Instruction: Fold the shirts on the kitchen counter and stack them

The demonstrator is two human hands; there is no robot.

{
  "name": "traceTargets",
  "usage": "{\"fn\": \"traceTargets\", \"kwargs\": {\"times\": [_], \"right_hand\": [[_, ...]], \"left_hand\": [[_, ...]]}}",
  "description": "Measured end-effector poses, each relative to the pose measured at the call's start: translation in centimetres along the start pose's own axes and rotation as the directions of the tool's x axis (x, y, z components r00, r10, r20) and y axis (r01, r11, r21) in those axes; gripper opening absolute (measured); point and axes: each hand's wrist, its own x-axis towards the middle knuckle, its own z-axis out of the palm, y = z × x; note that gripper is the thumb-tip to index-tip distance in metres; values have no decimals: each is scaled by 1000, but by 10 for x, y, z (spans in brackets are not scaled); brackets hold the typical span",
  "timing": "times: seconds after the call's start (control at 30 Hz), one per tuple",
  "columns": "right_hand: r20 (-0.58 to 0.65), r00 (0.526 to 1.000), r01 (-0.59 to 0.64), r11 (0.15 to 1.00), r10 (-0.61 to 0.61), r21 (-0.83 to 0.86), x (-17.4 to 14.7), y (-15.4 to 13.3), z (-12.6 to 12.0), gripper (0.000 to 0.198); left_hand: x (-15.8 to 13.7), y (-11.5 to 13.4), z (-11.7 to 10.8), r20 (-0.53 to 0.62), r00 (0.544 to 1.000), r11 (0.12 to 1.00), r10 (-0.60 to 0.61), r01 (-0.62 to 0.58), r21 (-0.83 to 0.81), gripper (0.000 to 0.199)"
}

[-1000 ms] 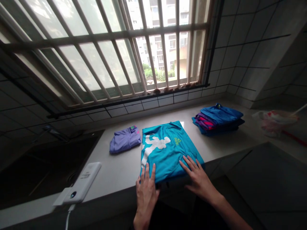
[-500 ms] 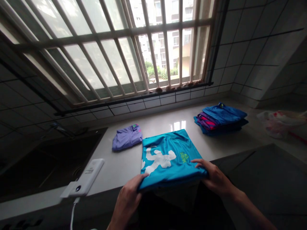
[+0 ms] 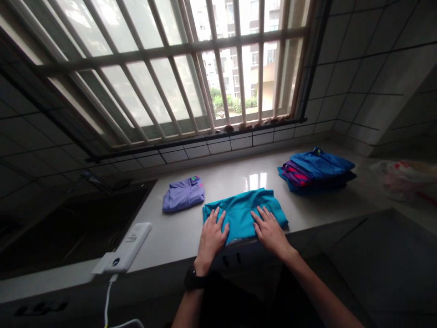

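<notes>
Currently, the teal folded cloth (image 3: 241, 219) is positioned flat at the front edge of the counter (image 3: 170, 234), its near side aligned along that edge. Exposed counter surface is seen toward 12 o'clock, as far as the tiled wall beneath the barred window (image 3: 167, 48). A wider span is left toward 2 o'clock, before the garment stack (image 3: 319, 169); only a narrow gap is left toward 10 o'clock, before the purple garment (image 3: 184, 195).

Toward 9 o'clock, the counter is bounded by the dark sink (image 3: 99, 218). One white device (image 3: 132, 246), with a cable (image 3: 107, 298) attached, is placed between 8 and 9 o'clock.

Two hands are counted. The left hand (image 3: 212, 237) is laid at the cloth's 8 o'clock, the right hand (image 3: 269, 231) at its 4 o'clock. Both are opened palm-down with fingers spread; nothing is gripped. One teal cloth, one purple garment and one stack are counted; the number of pieces stacked cannot be determined.
</notes>
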Motion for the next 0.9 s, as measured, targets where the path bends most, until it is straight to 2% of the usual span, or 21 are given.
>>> {"fn": "traceTargets", "kwargs": {"times": [0.1, 0.17, 0.27, 0.37, 0.47, 0.53, 0.6, 0.67, 0.73, 0.77, 0.87, 0.9], "right_hand": [[-33, 999, -16, 999, 15, -41, -6, -3, 18, 49], [-18, 1000, -11, 1000, 10, -30, -1, 1, 18, 50], [68, 997, 30, 999, -31, 17, 15, 16, 12, 52], [178, 978, 97, 991, -111, 88, 41, 36, 4, 56], [252, 951, 139, 977, -177, 163, 72, 49, -1, 63], [264, 938, 177, 964, -226, 197, 89, 49, -3, 68], [214, 938, 233, 952, -274, 199, 96, 44, -5, 66], [110, 937, 306, 932, -331, 195, 87, 36, -6, 60], [11, 921, 378, 900, -389, 216, 62, 30, -8, 57], [-20, 911, 406, 883, -413, 236, 46, 29, -9, 56], [-43, 906, 418, 878, -420, 235, -8, 33, -7, 58], [-43, 907, 419, 884, -420, 207, -24, 34, -4, 65]], "left_hand": [[-10, 1, 9, -9, 999, 999, -39, 39, 12, 47], [-11, 4, 7, -15, 998, 998, -65, 65, 24, 46], [-13, 15, 2, -42, 991, 990, -125, 127, 67, 47], [-20, 36, -4, -72, 980, 973, -186, 194, 128, 51], [-28, 63, -15, -42, 974, 957, -224, 228, 181, 56], [-31, 79, -25, -8, 974, 954, -227, 224, 198, 57], [-31, 86, -35, 38, 977, 962, -209, 199, 185, 50], [-32, 81, -42, 81, 986, 984, -147, 137, 116, 41], [-38, 64, -41, 77, 997, 999, -33, 31, 22, 36], [-42, 53, -38, 63, 997, 999, 39, -38, -18, 43], [-58, 21, -19, 54, 974, 973, 222, -218, -71, 84], [-63, 13, -13, 62, 964, 965, 257, -252, -71, 87]]}}
